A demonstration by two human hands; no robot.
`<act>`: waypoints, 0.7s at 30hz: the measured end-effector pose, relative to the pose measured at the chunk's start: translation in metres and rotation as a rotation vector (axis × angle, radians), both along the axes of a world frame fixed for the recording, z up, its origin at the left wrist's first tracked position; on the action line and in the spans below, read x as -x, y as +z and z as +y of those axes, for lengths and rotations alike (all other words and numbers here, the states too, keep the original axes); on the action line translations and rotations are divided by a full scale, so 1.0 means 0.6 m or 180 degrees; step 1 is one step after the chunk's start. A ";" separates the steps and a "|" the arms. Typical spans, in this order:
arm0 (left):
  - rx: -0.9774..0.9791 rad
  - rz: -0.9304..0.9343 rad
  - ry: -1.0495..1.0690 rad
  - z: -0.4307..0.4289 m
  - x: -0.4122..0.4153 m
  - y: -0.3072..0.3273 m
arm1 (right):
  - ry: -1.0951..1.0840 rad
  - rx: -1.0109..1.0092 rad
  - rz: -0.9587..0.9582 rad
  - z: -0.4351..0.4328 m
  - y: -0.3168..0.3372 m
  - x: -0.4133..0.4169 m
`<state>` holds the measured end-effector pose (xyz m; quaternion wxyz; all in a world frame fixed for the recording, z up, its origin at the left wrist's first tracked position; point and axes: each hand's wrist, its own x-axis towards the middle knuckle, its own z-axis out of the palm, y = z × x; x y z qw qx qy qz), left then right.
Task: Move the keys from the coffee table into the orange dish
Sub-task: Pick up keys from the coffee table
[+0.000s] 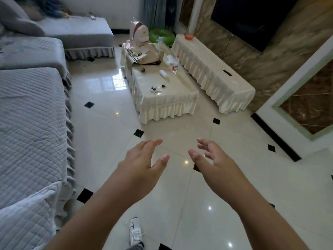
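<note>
The keys (157, 88) lie as a small dark-and-silver cluster near the front of the cream-covered coffee table (173, 101). The orange dish (188, 36) stands on the far end of the long cream-covered cabinet (212, 73) by the wall. My left hand (144, 163) and my right hand (212, 159) are stretched out over the floor, well short of the table. Both have relaxed, spread fingers and hold nothing.
A plastic bottle (175, 64), a white case (163, 73), a small dark ball (143, 70) and a bag (144, 55) share the coffee table. A grey sofa (30, 114) lines the left. Glossy tiled floor (111, 141) lies between me and the table.
</note>
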<state>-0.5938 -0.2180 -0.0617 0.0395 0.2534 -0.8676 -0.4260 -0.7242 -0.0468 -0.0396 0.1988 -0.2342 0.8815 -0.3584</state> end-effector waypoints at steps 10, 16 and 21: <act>0.0112 -0.0132 -0.0114 -0.156 0.139 0.009 | -0.0047 0.0101 -0.0106 -0.143 -0.006 0.130; 0.0125 -0.0289 -0.0044 -0.199 0.218 -0.013 | 0.0073 0.0103 -0.0084 -0.205 -0.027 0.229; 0.0318 -0.0397 0.0215 -0.239 0.304 -0.009 | 0.0362 0.0197 -0.0077 -0.265 -0.043 0.338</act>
